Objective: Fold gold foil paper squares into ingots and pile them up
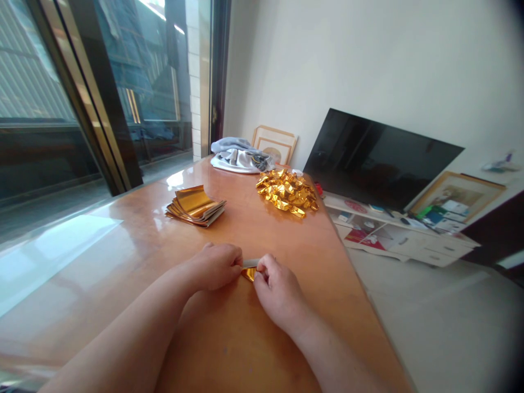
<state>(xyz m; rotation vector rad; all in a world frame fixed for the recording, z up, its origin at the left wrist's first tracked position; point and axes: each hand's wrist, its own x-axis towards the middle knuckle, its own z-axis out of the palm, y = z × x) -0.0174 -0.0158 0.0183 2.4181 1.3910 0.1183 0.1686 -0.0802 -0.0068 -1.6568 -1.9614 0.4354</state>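
Between my two hands is a small sheet of gold foil paper [250,274], partly folded, with a pale grey strip of its back showing along the top. My left hand [219,266] is closed on its left end, fingers curled. On the right end, my right hand [279,289] pinches the paper between thumb and fingers. Much of the sheet is hidden by the fingers. Beyond my left hand lies a stack of gold foil sheets [195,206], the top ones curling up. Farther off to the right is a heap of folded gold foil pieces [286,192].
The glossy wooden table [229,338] reflects window light on its left. Folded clothes [237,155] and picture frames [276,143] are at its far end. Beyond the right edge stand a television [376,158] and a white low cabinet [403,240]. Glass sliding doors [92,98] are on the left.
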